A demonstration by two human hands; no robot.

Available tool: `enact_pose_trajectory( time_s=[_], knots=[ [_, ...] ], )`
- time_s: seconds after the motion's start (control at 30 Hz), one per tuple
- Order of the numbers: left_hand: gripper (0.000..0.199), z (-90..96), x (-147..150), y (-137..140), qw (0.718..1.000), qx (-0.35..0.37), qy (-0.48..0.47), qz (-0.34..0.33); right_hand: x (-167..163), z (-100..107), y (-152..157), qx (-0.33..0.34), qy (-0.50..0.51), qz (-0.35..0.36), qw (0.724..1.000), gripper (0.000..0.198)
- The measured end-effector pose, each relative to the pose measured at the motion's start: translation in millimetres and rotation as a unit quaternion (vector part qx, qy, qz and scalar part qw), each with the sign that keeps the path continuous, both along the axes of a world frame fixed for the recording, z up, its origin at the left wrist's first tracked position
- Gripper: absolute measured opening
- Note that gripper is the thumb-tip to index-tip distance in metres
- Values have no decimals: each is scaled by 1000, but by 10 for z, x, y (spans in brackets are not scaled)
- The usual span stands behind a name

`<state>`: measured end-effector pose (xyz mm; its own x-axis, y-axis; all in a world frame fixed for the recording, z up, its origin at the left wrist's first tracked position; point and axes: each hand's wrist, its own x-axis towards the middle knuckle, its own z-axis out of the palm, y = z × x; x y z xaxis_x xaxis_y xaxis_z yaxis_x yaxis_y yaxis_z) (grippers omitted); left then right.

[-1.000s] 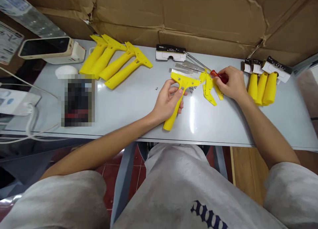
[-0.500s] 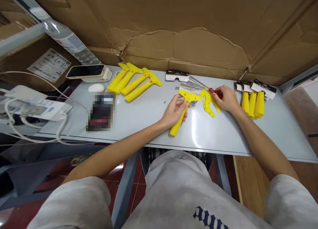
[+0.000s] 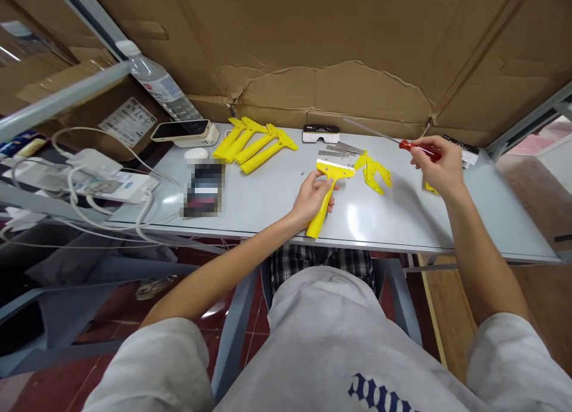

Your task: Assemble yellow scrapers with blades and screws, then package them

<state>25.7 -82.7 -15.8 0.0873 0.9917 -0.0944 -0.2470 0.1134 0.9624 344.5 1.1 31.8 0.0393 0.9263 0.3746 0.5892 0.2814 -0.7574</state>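
My left hand (image 3: 313,196) is wrapped round the handle of a yellow scraper (image 3: 336,171) with a metal blade along its head, held over the near half of the table. Raised to the right, my right hand (image 3: 440,160) grips a screwdriver (image 3: 406,144) by its red handle, the shaft pointing left and apart from the scraper. Yellow plates (image 3: 372,174) lie between the hands. Loose blades (image 3: 346,149) rest just behind the scraper head. The small screws seen earlier beside the scraper are hidden now.
Several yellow scraper handles (image 3: 259,152) lie in a row at the left. A black-and-white box (image 3: 320,133) stands against the cardboard (image 3: 370,90). Farther left are a phone (image 3: 181,129), a white mouse (image 3: 196,154), a water bottle (image 3: 163,87) and a power strip (image 3: 114,185) with cables.
My right hand has lifted the screwdriver up and to the right, away from the yellow plates. My left hand still holds the scraper in nearly the same place. The camera view has shifted.
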Motion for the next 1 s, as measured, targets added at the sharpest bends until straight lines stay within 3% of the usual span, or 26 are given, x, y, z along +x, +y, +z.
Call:
enact_pose_trajectory(
  time_s=[0.2,0.47,0.63,0.8,1.0],
  knots=[
    [27,14,-37,-39,1000,1,-18,-14,168,309,-316,33,70,5,997,60],
    [22,204,74,393,1000,9,-13,-22,309,972,-81,203,22,30,979,64],
    [28,148,93,641,999,-6,-9,-36,167,1315,-47,233,-16,69,970,61],
    [41,-1,54,703,999,-16,-7,-38,23,1442,-19,239,-24,61,969,41],
    [46,-47,16,626,999,-8,-11,-52,-77,1363,104,214,-63,86,971,37]
  ],
)
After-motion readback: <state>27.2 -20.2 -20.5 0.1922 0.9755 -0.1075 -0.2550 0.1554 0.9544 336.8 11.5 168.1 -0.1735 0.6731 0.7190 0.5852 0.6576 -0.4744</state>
